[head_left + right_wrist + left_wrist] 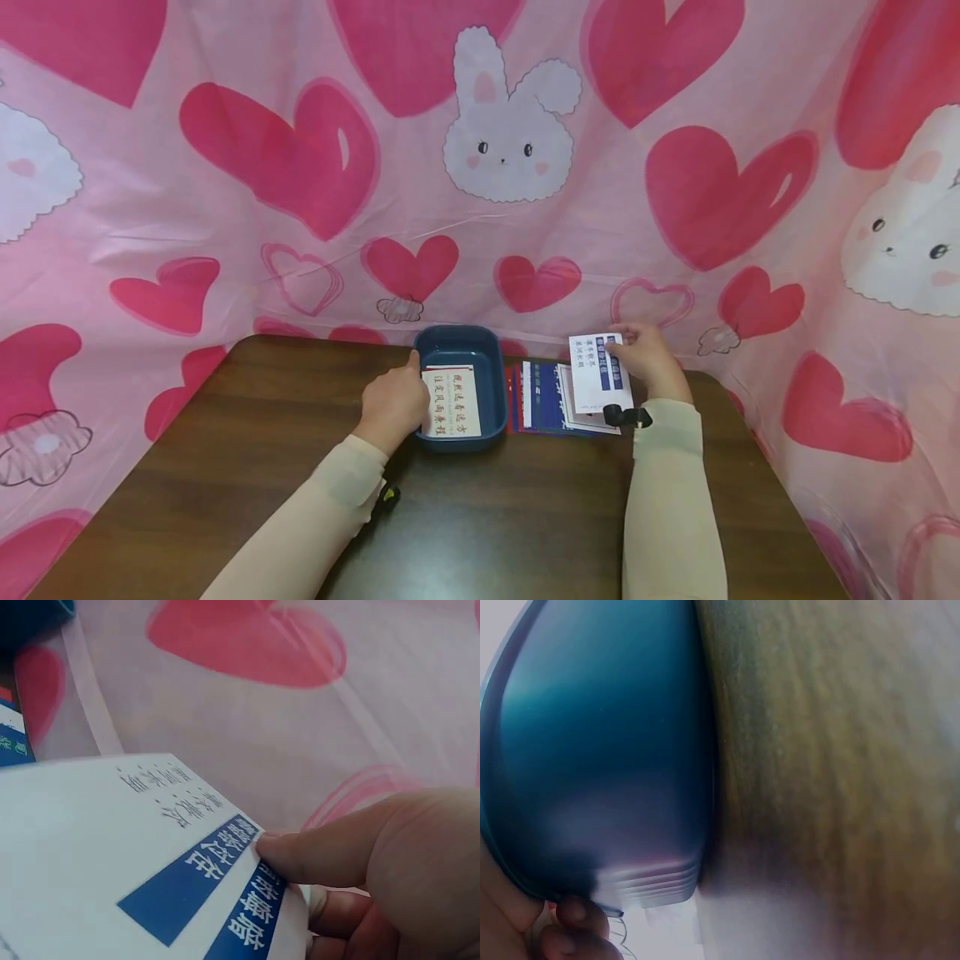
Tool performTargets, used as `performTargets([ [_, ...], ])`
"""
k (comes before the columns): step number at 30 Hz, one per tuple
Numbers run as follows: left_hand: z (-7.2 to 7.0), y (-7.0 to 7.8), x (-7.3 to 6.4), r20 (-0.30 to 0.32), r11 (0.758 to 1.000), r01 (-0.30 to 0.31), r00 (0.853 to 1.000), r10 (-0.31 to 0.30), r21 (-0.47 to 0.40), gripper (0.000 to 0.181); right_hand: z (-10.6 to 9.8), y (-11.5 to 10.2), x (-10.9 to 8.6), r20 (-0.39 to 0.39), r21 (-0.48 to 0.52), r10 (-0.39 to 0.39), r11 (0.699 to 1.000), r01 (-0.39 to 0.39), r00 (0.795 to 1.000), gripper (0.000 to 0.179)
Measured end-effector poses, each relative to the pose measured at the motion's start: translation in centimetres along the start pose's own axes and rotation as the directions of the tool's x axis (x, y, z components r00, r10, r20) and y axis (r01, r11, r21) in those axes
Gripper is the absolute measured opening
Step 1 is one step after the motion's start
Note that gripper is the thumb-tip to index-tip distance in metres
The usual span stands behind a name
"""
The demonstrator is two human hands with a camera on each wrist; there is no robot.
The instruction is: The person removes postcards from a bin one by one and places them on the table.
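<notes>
"Left hand [393, 400]?"
"Left of lower centre, gripping the blue plastic tray [491, 408] by its left rim."
"Right hand [639, 357]?"
"Right of centre, pinching a white-and-blue printed card [591, 387], which extends leftward and down from the thumb, above fanned cards [546, 396]."

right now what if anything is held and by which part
The right hand pinches a white rectangular card near its blue-banded corner; the left hand grips a dark blue rectangular tray by its left rim.

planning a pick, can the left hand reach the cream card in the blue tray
Likely yes: the left hand holds the blue tray beside the cream card, whose face lies mostly uncovered.
</notes>
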State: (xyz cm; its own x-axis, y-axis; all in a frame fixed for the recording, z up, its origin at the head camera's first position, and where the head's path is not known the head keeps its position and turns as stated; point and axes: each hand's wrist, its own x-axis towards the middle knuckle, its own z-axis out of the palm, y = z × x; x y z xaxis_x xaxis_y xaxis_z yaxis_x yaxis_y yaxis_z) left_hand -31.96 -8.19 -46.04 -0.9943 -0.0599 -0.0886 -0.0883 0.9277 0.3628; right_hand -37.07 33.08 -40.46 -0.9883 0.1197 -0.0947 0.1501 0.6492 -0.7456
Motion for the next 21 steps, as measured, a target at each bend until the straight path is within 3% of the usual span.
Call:
performTargets([
  [7,0.1,-0.1,0.2,-0.052,1.000,-0.007,0.999,0.008,0.015,0.070,0.5,2.0,0.8,0.061,0.010,0.038,0.999,-0.039,0.997,0.051],
  [16,0.2,-0.1,0.3,-0.050,1.000,-0.010,0.999,0.011,0.017,0.070,1.6,4.3,1.8,0.126,0.025,0.078,0.996,-0.082,0.989,0.050],
  [21,0.3,-0.1,0.4,-0.038,1.000,-0.009,0.999,0.010,0.016,0.075,2.3,5.0,2.2,0.104,-0.027,0.095,0.995,-0.092,0.990,0.048],
])
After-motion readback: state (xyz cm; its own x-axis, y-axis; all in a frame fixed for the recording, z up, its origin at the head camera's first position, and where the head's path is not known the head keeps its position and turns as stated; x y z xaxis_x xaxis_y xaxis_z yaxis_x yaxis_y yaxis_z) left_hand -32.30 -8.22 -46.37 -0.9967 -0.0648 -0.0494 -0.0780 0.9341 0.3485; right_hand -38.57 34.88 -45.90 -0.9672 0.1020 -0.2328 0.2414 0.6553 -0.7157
